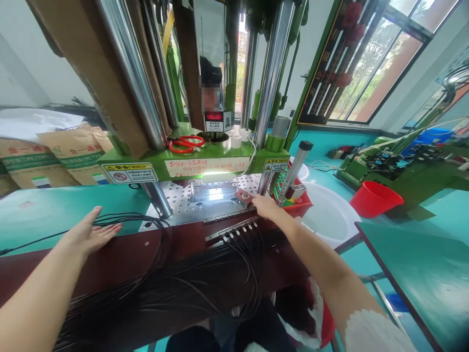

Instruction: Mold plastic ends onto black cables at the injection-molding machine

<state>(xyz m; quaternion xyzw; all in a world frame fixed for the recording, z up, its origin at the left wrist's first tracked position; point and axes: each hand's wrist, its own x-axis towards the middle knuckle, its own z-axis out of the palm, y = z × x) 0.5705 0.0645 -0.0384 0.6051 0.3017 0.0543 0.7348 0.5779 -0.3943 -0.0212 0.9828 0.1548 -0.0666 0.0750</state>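
My left hand (86, 234) is open, palm up with the thumb apart from the fingers. A bundle of thin black cables (128, 215) runs close by, between its thumb and fingers in view; I cannot tell whether they touch. At the machine's front right, my right hand (266, 206) has its fingers drawn together at a small reddish-brown block (243, 196) with a round metal centre. What lies in those fingertips is hidden. Below it, a slotted metal bar (234, 230) carries several cable ends with metal tips. Another dark metal strip (227, 215) lies just behind.
A green press (146, 159) with chrome columns rises ahead over a perforated metal plate (176, 195). Red-handled scissors (186, 143) lie on its ledge. To the right are a white tub (344, 210), a red bucket (376, 199) and a green table (421, 259). Paper sacks (69, 151) stand left.
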